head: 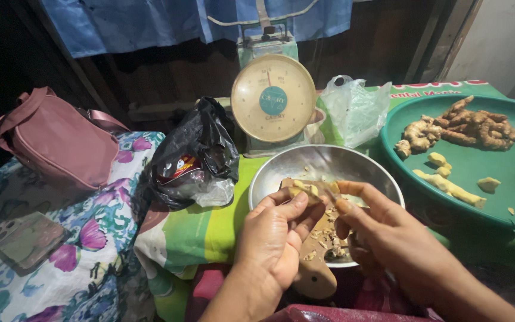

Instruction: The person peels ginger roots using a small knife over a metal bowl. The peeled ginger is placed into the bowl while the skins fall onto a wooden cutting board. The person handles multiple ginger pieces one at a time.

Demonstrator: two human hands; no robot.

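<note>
While hands meet over steel bowl [269, 173], left hand [275, 238] pinching ginger piece [303, 192], right hand [388, 238] perhaps scraping.

You've got a small pale-yellow ginger piece [304, 192], partly peeled, lumpy, pinched just below frame centre. It sits above the steel bowl [323, 164], round, shiny, shallow, holding peel scraps. A wooden board [316, 273] lies across the bowl, its handle end sticking out toward the lower edge.
</note>
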